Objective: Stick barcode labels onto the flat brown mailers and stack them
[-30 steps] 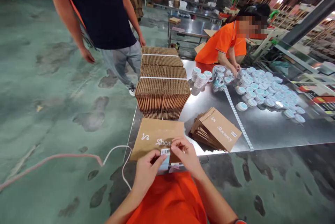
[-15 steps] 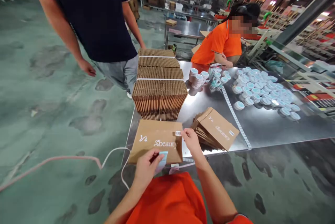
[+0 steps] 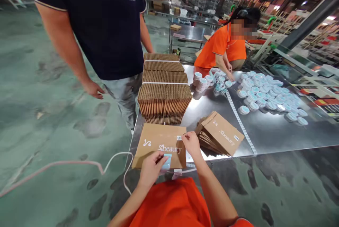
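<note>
A flat cardboard box (image 3: 156,137) printed "Sbeauty" lies in front of me at the near table edge. With fingertips pinched together, my right hand (image 3: 192,146) is at the edge of a white barcode sticker (image 3: 179,138) near the box's far right corner. My left hand (image 3: 150,168) grips a light blue label strip (image 3: 166,162) over the box's near edge; part of the strip is hidden behind the fingers. To the right of my right hand lies a slanted pile of similar flat boxes (image 3: 225,131), the top one bearing a sticker.
Behind the box stands a strapped bundle of folded cardboard (image 3: 165,96). Many round, pale blue-topped rolls (image 3: 261,94) cover the right of the metal table (image 3: 278,133). A person in dark blue (image 3: 106,25) stands left; a co-worker in orange (image 3: 219,46) bends over the far side.
Both my hands keep nearly the same place on the box and strip. The co-worker's hand has reached down to the rolls. The person in dark blue appears further right and closer.
</note>
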Available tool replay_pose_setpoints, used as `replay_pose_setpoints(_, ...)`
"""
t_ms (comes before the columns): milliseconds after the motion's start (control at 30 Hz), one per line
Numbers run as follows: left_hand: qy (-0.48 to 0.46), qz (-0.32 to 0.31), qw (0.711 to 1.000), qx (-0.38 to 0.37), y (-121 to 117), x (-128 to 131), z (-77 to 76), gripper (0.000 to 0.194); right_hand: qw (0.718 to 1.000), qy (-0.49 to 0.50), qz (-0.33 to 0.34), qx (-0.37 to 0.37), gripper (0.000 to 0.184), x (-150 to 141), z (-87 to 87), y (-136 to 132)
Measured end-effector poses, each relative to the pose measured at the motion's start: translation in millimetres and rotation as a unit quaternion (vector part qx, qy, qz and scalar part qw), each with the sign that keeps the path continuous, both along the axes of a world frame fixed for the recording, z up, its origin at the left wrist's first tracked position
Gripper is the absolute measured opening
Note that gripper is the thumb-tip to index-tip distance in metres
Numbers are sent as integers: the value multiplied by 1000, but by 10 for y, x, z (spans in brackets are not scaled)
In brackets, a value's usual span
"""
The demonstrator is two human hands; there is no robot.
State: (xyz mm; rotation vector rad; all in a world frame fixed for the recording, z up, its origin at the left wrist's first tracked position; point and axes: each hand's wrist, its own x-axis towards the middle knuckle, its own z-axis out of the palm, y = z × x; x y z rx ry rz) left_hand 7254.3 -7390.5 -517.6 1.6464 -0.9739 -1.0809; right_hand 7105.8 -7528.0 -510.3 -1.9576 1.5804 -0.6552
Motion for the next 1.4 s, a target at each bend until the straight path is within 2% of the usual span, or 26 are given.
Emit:
replay_pose_setpoints(200,-15,-3,1000,1,-5,-3,9,24,997,58,-30,-43,17,87,57,146)
replay_pose_setpoints(300,-19,-2,1000,1,-14,-18,-15,24,997,56,-28,-52,19,89,78,165)
replay_pose_setpoints(400,-15,1,1000,2,-24,-30,-30,22,998,9,-22,-60,27,65,57,117)
replay_pose_setpoints(467,-12,4,1000,-4,-32,-35,-29,21,997,-60,-27,-51,28,49,29,71)
replay_pose_setpoints(567,-14,9,1000,-13,-54,-48,-7,19,985,-167,-38,-36,29,19,-8,37)
replay_pose_setpoints(633,-16,16,1000,-14,-73,-54,21,19,977,-205,-42,-39,28,-26,-29,48)
replay_pose_setpoints(700,4,23,1000,-18,-82,-45,58,20,971,-229,-58,-38,27,-97,-55,78)
replay_pose_setpoints(800,55,44,997,-43,-56,23,132,22,964,-247,-102,-4,37,-212,-105,139)
replay_pose_setpoints(900,73,99,990,-68,7,152,209,27,971,-219,-94,18,43,-253,-122,219)
replay_pose_setpoints(1033,132,126,980,-76,80,296,274,40,979,-191,-64,-25,35,-189,-14,331)
replay_pose_setpoints(1100,160,130,975,-83,107,305,286,45,972,-227,-59,-26,33,-175,93,372)
replay_pose_setpoints(1200,165,162,968,-103,136,240,283,47,949,-312,-41,19,35,-239,263,401)
replay_pose_setpoints(1300,172,199,958,-117,122,161,223,48,930,-359,-58,48,41,-351,351,379)
replay_pose_setpoints(1400,188,167,962,-107,55,143,66,47,925,-363,-82,80,48,-394,282,338)
